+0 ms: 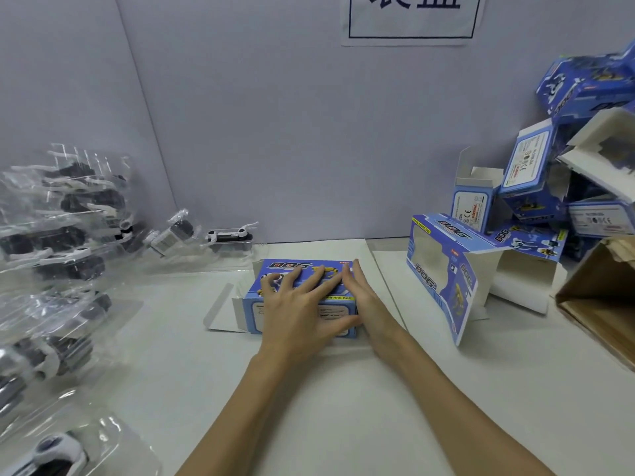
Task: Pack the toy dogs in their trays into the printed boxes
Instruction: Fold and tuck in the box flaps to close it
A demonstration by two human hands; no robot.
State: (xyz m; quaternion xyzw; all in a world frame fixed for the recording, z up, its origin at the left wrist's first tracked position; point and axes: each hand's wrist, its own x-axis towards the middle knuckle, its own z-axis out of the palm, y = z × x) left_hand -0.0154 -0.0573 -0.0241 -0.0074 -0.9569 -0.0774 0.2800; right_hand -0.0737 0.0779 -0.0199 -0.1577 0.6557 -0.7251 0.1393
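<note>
A blue printed "DOG" box [275, 269] lies flat on the white table [343, 407] in front of me, its left end flaps [223, 312] hanging open. My left hand [299, 304] rests on top of the box with fingers spread and straight. My right hand [364, 297] presses flat against the box's right end. What is inside the box is hidden. Toy dogs in clear plastic trays [65, 235] are piled at the left; one tray [230, 237] sits apart near the back wall.
An empty windowed box [443, 269] lies open at the right. Behind it, several more printed boxes [549, 180] are heaped against the wall. A brown carton [598, 304] stands at the right edge. A paper sign [412, 18] hangs on the back wall.
</note>
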